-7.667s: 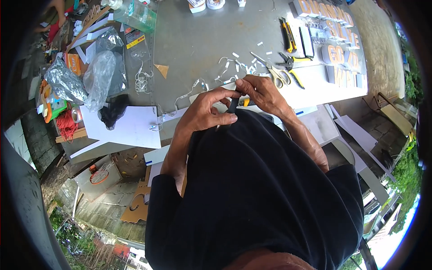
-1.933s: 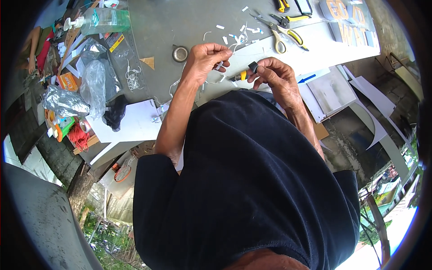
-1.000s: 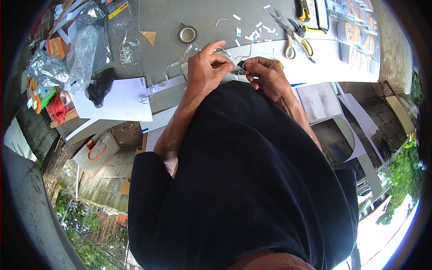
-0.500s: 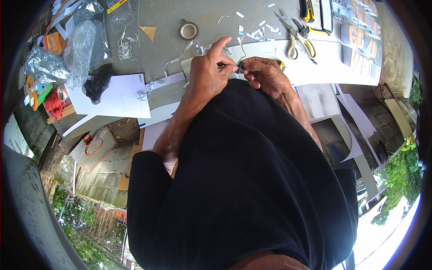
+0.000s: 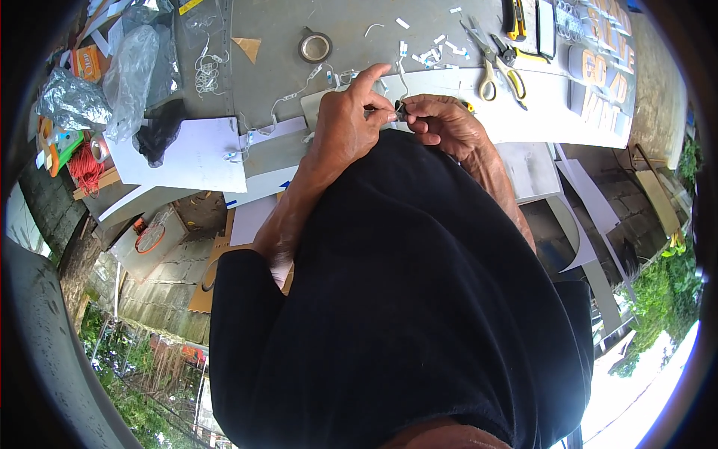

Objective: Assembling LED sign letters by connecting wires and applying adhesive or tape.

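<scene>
My left hand [image 5: 350,123] and my right hand [image 5: 450,126] meet at the near edge of the table, their fingertips almost touching. Between them is a small black piece [image 5: 399,111], too small to name surely; both hands pinch at it. The left thumb is pressed in toward it while the index finger points up and away. A thin white wire [image 5: 402,81] rises from the fingertips to a small white LED module [image 5: 403,49]. Beyond the left hand, a string of white LED modules [image 5: 290,97] on wire trails leftward over the table.
A tape roll [image 5: 315,46] lies beyond my left hand. Scissors [image 5: 488,78], a yellow-black cutter [image 5: 514,21] and loose white LED pieces [image 5: 432,56] lie beyond the right. Raised letters [image 5: 597,66] stand far right; plastic bags [image 5: 133,82] and a white sheet [image 5: 187,153] are left.
Both hands stay together at the black piece, with only slight finger movement. The whole view has shifted a little.
</scene>
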Demonstrator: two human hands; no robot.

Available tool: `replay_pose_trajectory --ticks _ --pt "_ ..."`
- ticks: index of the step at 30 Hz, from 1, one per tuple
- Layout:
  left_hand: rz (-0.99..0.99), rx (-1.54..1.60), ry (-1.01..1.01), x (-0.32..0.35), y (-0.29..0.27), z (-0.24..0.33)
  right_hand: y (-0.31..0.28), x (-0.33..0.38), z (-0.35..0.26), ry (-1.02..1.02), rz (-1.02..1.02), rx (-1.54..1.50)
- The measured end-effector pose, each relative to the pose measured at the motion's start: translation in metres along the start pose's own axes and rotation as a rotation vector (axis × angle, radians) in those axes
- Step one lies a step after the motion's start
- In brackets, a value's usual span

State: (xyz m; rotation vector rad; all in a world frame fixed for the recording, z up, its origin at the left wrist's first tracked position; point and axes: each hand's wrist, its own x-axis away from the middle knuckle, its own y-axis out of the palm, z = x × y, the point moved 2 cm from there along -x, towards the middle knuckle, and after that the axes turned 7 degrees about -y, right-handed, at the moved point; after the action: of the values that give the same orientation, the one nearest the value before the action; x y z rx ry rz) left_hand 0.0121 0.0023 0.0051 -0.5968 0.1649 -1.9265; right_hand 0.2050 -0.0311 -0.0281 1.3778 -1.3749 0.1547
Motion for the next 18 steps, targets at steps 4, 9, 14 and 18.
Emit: replay_pose_trajectory --ticks 4,9,14,18 --pt "-0.014 0.071 -0.024 0.001 -0.003 0.003 -0.001 0.001 -0.003 0.008 -0.035 0.026" --pt "-0.158 0.198 -0.115 -0.003 -0.012 0.004 0.000 0.004 -0.006 -0.035 -0.127 -0.020" --pt "-0.152 0.494 -0.151 -0.003 -0.009 -0.002 0.011 0.007 -0.013 -0.069 -0.176 -0.010" --pt "-0.101 0.514 -0.139 -0.002 -0.012 0.000 0.016 0.010 -0.016 -0.117 -0.178 0.012"
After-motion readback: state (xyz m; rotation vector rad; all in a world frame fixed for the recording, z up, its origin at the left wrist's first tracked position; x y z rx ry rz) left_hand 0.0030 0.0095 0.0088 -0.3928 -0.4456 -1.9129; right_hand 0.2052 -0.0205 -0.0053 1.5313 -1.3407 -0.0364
